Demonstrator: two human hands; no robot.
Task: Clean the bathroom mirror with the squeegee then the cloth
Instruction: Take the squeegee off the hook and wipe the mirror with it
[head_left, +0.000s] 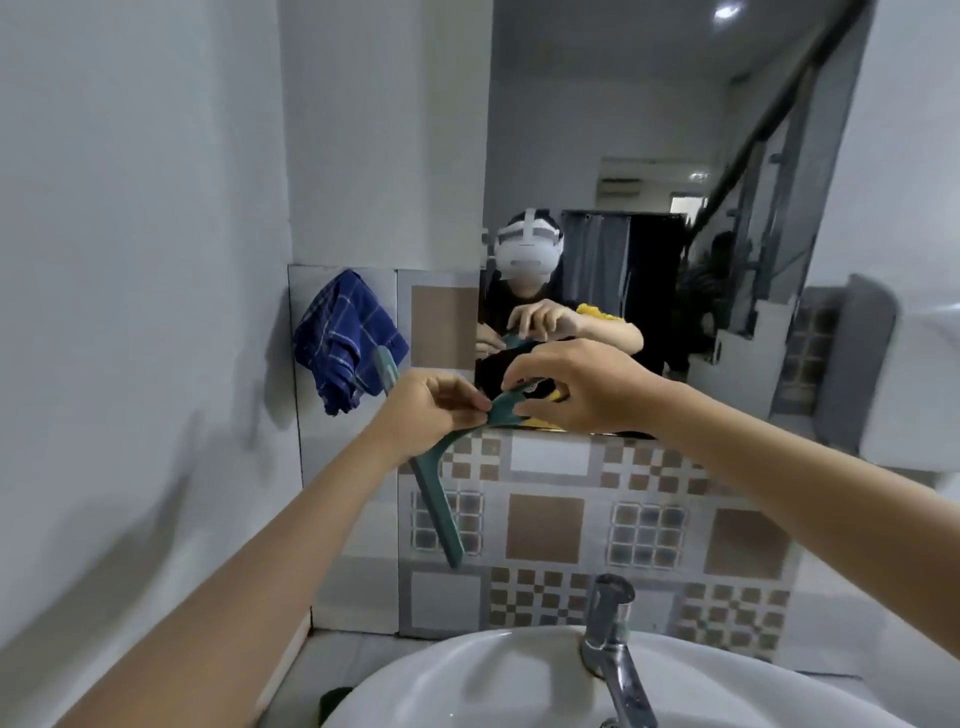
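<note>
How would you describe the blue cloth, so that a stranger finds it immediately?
Start at the mirror above the sink. Look left of its lower corner, to the tiled wall. There hangs the blue cloth, dark blue with thin pale checks, the only fabric there.

The squeegee (441, 499) looks like matt teal plastic, its long blade smooth and its handle faintly sheened where the left grip (431, 410) and right grip (576, 389) pinch it. Behind both grips the mirror (649, 130) is smooth, glossy glass. Left of the left grip hangs a cloth (340, 332) of soft, woven blue checked fabric, matt and creased. Below the grips the wall tiles (545, 525) are glazed, with a dull sheen. Lower still, the tap (613, 654) is polished metal and the basin (493, 686) glossy white ceramic
</note>
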